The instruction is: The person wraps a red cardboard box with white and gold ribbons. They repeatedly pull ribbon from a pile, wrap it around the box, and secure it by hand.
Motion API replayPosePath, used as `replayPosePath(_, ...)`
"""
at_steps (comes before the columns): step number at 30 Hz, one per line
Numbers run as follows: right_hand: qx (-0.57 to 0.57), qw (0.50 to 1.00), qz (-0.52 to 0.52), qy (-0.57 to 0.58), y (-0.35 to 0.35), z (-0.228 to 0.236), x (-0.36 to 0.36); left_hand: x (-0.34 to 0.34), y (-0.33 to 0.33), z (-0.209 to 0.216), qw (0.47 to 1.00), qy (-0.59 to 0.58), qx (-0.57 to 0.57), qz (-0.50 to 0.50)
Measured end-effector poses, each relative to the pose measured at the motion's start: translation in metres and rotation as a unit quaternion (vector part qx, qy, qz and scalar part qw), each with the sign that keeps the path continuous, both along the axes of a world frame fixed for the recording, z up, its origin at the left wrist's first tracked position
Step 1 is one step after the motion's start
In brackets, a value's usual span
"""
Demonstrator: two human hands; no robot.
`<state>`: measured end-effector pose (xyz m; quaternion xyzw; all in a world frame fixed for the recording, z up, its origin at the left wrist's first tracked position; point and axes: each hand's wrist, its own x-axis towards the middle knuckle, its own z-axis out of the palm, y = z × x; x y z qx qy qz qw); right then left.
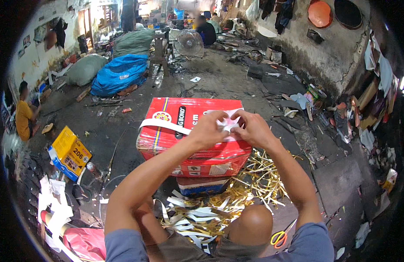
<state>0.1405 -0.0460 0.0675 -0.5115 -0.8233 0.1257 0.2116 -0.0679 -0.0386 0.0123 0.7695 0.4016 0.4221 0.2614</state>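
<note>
"Since both forearms reach over the red box [195, 153], what are the hands doing?"

"The left hand [207, 131] and the right hand [257, 130] face each other, fingers curled, pinching a small, crumpled white piece [228, 124] between their fingertips."

"Where is that piece?"

"Over the right part of the box's top. A white strip [165, 124] crosses the top from the left edge toward the left hand; I can't tell whether it joins the piece."

"What does the box stand on?"

"A smaller blue, white and red box [202, 187], by the look of it. Gold strips [264, 175] lie heaped beside it and toward the person's knees."

"Anything near the right arm?"

"Scissors [278, 239] with orange and yellow handles, below the right elbow. A yellow and blue carton [71, 153] sits tilted off to the left."
</note>
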Motion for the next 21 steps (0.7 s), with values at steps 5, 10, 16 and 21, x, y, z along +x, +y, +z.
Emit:
replayPosePath(5, 0.084, 0.996, -0.025, -0.002, -0.006, -0.008, 0.017, 0.035, -0.002, -0.007, 0.998, -0.065, -0.021, 0.010)
replayPosePath(10, 0.146, 0.989, 0.005, -0.014, -0.012, -0.013, 0.035, 0.042, 0.007, -0.024, 0.993, -0.061, 0.098, 0.025)
replayPosePath(16, 0.205, 0.974, 0.088, -0.029, -0.007, -0.021, 0.043, 0.034, 0.002, -0.023, 0.994, -0.012, 0.108, 0.013)
replayPosePath(21, 0.160, 0.979, 0.127, -0.027, -0.006, -0.008, 0.048, 0.035, 0.007, -0.016, 0.998, -0.047, 0.029, -0.006)
